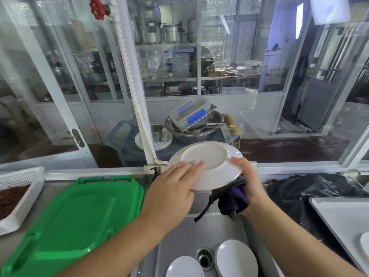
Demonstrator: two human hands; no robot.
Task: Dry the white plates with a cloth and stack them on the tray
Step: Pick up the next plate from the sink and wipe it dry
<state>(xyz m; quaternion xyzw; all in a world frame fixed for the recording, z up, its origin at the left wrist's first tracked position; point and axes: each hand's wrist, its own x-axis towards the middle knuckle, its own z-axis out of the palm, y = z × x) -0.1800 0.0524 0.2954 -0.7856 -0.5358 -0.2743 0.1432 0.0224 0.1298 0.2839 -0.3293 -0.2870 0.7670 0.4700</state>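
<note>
Plate in hand (207,164), underside up, held over the sink (179,232) near its back edge. My left hand (173,188) lies flat on the plate's base, fingers straight and spread, steadying it. My right hand (246,176) curls round the right rim and pinches the dark cloth (233,200) bunched against the plate's lower face; a strap of cloth hangs loose. Wiping under way, in my judgement. Two white plates (235,258) lie in the sink near the drain, not yet dried. The tray (339,214) sits at the worktop's right edge; one white rim (365,242) shows on it at the frame's edge, so the stack has perhaps just begun. Most of the job remains.
</note>
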